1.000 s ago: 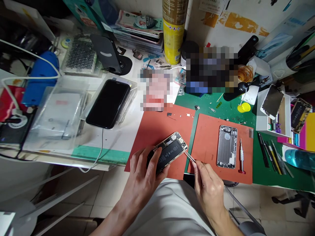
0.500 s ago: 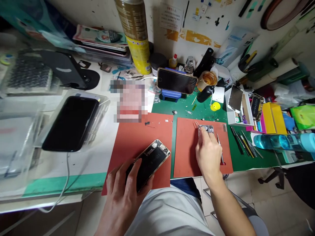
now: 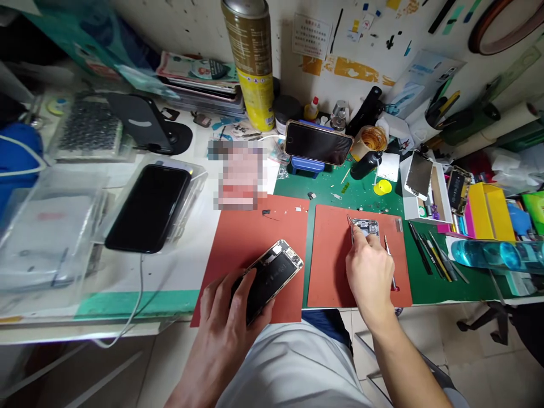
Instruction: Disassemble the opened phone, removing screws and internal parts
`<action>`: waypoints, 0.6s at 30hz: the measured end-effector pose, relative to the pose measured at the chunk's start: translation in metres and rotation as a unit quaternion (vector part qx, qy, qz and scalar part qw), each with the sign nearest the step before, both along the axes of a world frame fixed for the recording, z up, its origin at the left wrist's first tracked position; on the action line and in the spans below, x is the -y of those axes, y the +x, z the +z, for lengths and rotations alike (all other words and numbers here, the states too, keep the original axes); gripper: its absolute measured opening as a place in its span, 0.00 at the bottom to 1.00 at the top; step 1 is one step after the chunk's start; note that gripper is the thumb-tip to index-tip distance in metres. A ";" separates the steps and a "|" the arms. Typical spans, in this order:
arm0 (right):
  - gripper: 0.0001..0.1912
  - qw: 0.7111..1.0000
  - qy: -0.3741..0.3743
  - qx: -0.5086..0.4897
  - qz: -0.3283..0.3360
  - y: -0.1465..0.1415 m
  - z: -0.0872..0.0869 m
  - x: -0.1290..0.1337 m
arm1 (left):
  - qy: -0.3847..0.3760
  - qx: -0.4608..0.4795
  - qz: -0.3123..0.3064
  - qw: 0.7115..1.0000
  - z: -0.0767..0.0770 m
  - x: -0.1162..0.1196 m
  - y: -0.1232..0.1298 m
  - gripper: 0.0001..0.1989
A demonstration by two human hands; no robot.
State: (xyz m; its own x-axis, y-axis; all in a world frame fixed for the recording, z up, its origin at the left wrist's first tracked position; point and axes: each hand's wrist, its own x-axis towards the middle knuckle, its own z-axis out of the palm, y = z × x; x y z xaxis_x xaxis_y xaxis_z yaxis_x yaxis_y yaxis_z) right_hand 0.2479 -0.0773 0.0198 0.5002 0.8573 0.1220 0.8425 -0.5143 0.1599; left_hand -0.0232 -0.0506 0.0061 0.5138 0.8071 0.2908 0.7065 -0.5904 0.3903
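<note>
My left hand (image 3: 232,309) is wrapped around an opened phone (image 3: 272,277), its thumb and fingers on the edges. That phone is tilted above the left red mat (image 3: 216,249), with its black inner face up. On the right red mat (image 3: 327,266), my right hand (image 3: 369,266) is closed around tweezers (image 3: 350,220), whose thin tips poke out past the fingers. Under those fingertips lies a second opened phone (image 3: 373,226), partly covered by the hand. A slim screwdriver (image 3: 390,263) with a red end rests just right of the hand.
Several pen-like tools (image 3: 433,255) and a blue bottle (image 3: 488,254) lie at the right. A phone on a stand (image 3: 318,143) and a yellow spray can (image 3: 255,85) stand at the back. At the left are a black phone (image 3: 148,207) and a charging stand (image 3: 142,122).
The view has swung left, so the bench appears shifted right. My right fingers uncover slightly more of the phone under them. My left hand keeps its hold on the other phone.
</note>
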 end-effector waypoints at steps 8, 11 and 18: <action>0.11 0.945 0.166 -0.241 0.145 -0.036 0.012 0.038 | -0.025 0.006 -0.024 0.999 0.000 -0.005 -0.006 0.33; 0.08 0.905 0.171 -0.342 0.186 -0.055 0.008 0.051 | -0.032 0.002 -0.021 0.999 0.000 -0.004 -0.006 0.32; 0.11 0.927 0.171 -0.253 0.215 -0.065 -0.018 0.064 | -0.043 -0.010 -0.020 0.999 -0.003 -0.001 -0.008 0.31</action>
